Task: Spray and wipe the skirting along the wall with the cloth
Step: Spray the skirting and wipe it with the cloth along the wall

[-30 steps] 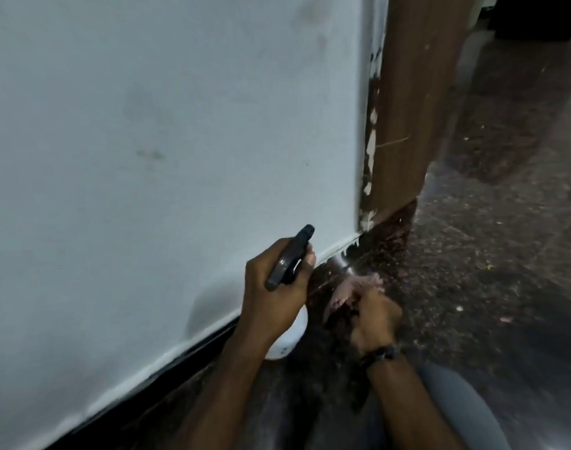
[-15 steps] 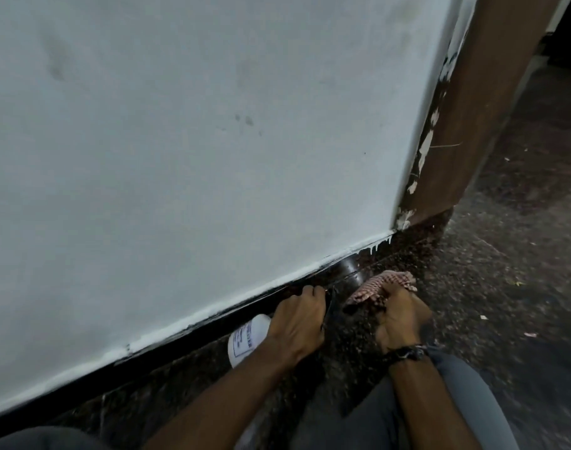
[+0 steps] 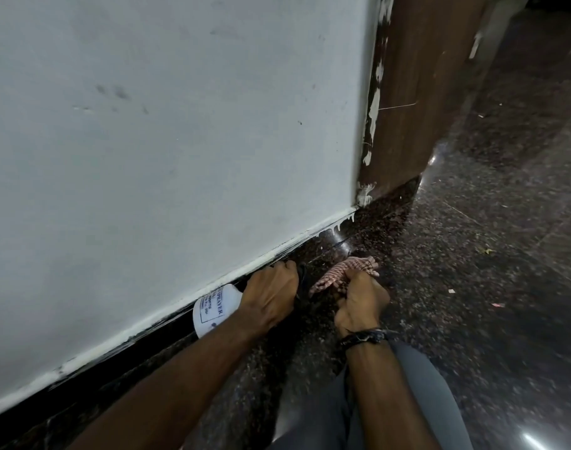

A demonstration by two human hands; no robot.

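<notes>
A dark polished skirting (image 3: pixel 316 251) runs along the foot of the white wall (image 3: pixel 180 141). My left hand (image 3: pixel 271 295) grips a white spray bottle (image 3: pixel 209 308) tipped on its side, with its black head close to the skirting. Just to the right, my right hand (image 3: pixel 359 303) holds a red-and-white checked cloth (image 3: pixel 342 276), which lies against the skirting near the wall's corner. White paint drips mark the skirting's top edge.
A brown wooden door frame (image 3: pixel 417 92) with flaking paint stands at the wall's right end. Dark speckled granite floor (image 3: pixel 472 271) spreads to the right, with small bits of litter. My grey-trousered knee (image 3: pixel 417 401) is at the bottom.
My left hand has lowered the spray bottle from upright down to the skirting, now on its side. The right hand with the cloth stays by the corner. The view has shifted left.
</notes>
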